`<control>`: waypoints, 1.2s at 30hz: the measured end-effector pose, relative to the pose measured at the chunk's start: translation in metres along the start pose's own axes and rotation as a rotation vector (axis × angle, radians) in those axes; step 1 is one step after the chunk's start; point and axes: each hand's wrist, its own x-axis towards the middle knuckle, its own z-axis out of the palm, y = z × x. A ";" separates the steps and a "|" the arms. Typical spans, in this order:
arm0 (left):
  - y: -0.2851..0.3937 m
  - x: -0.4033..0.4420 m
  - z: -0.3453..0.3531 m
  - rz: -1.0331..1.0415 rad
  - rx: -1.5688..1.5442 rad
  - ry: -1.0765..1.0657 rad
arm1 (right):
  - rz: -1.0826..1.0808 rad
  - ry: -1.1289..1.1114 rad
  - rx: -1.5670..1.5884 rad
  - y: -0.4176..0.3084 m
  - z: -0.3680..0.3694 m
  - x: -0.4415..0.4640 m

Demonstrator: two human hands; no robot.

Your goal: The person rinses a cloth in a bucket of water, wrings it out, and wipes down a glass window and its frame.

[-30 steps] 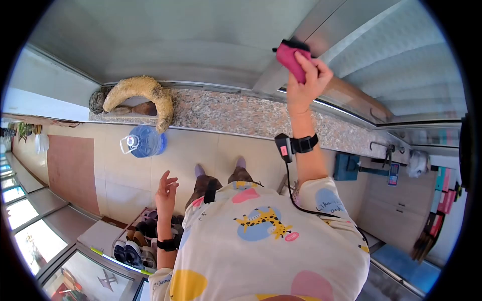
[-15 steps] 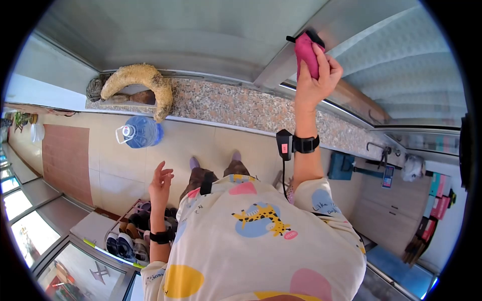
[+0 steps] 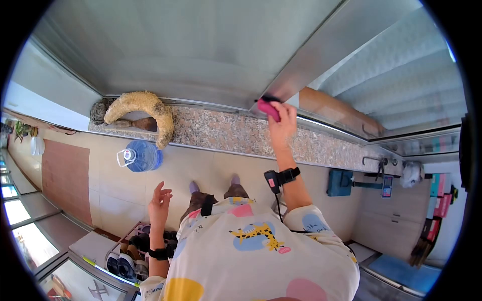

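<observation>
My right hand grips a small pink pad with a dark side. The dark side faces the lower end of a metal window frame post, just above the speckled stone sill. It looks pressed to the post, though the contact itself is hidden. My left hand hangs in the air to the left of my body, fingers loosely bent and apart, holding nothing. The floor and a shoe rack lie below it.
A curved, rough yellowish object rests at the sill's left end. Below it, a large blue water bottle stands on the tiled floor. Keys hang from a handle on the right, near a teal box.
My right hand has moved down and left along the frame post with the pink pad, from high on it to near the sill. My left hand stays nearly in place.
</observation>
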 end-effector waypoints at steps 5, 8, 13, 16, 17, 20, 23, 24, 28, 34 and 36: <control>-0.011 0.000 0.003 -0.022 -0.058 -0.037 | -0.285 0.344 0.020 -0.062 -0.046 0.133; -0.009 0.003 0.004 -0.026 -0.092 -0.024 | -0.302 0.412 0.011 -0.066 -0.038 0.138; -0.012 0.003 0.002 -0.030 -0.101 0.033 | -0.185 0.221 -0.007 -0.027 0.005 0.046; -0.011 0.006 -0.003 0.018 -0.089 0.046 | -0.212 0.112 -0.031 -0.017 0.001 0.026; -0.013 0.009 -0.004 0.021 -0.075 0.054 | -0.225 0.032 -0.033 -0.018 0.001 0.034; -0.022 0.009 -0.005 0.046 -0.065 0.067 | -0.338 0.208 -0.004 -0.039 -0.029 0.095; -0.025 0.018 0.002 0.064 -0.086 0.062 | -0.467 0.363 -0.043 -0.086 -0.082 0.191; -0.026 0.019 0.003 0.056 -0.097 0.046 | -0.501 0.430 -0.054 -0.098 -0.096 0.220; -0.031 0.036 0.013 0.124 -0.121 0.044 | -0.595 0.588 -0.058 -0.126 -0.120 0.273; -0.057 0.053 0.015 0.129 -0.122 -0.001 | -0.670 0.330 -0.158 -0.089 -0.087 0.191; -0.087 0.057 0.018 0.131 -0.168 -0.010 | -0.705 0.331 -0.179 -0.096 -0.096 0.200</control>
